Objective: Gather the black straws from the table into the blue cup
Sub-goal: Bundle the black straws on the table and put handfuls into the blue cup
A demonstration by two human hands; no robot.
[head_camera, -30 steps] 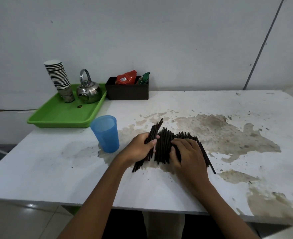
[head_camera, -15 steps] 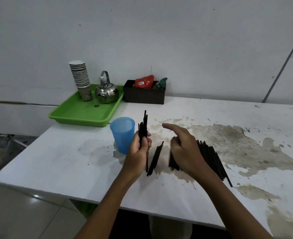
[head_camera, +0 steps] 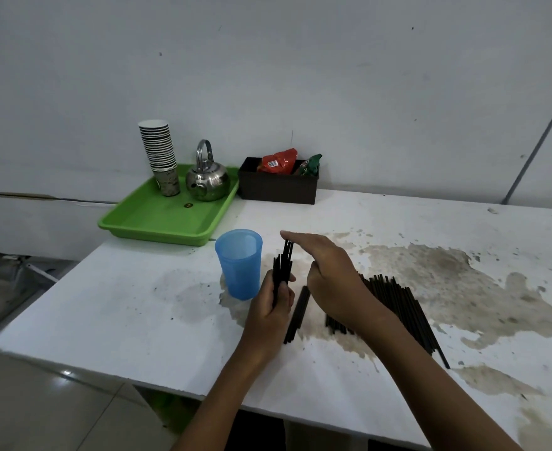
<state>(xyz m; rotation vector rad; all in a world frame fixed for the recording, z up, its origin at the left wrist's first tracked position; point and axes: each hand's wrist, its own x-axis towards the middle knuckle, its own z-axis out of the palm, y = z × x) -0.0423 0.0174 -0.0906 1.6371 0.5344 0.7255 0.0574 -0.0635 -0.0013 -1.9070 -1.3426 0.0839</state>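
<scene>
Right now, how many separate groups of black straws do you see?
3. An upright bundle gripped in the left hand; a few loose straws lying beside it; the main pile, partly hidden under the right hand.

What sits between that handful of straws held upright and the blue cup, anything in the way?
Nothing visible. The left hand holds the bundle of straws upright just right of the blue cup, whose mouth is open and looks empty. The right hand touches the bundle's top from the far side, away from the cup.

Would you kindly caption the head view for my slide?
Left hand grips upright thin black plastic straws beside translucent blue plastic cup; right hand taps their tops.
</scene>
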